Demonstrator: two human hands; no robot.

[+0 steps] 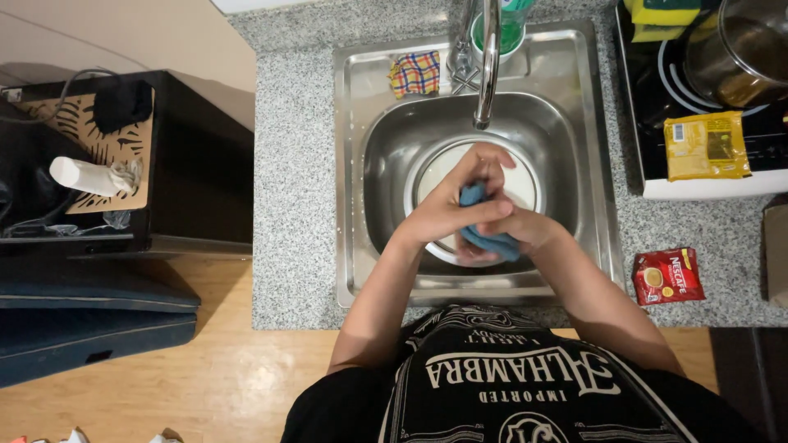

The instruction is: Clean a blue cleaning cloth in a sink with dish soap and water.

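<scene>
Head view: a blue cloth is held between both hands over the white plate lying in the sink, below the faucet. The left hand is closed around its upper part; the right hand is pressed on its lower part.

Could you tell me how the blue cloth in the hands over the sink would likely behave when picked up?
The blue cloth is bunched between the left hand and right hand, so it is probably soft and floppy. It looks small and likely light. Held under the tap above the sink, it may be damp.
</scene>
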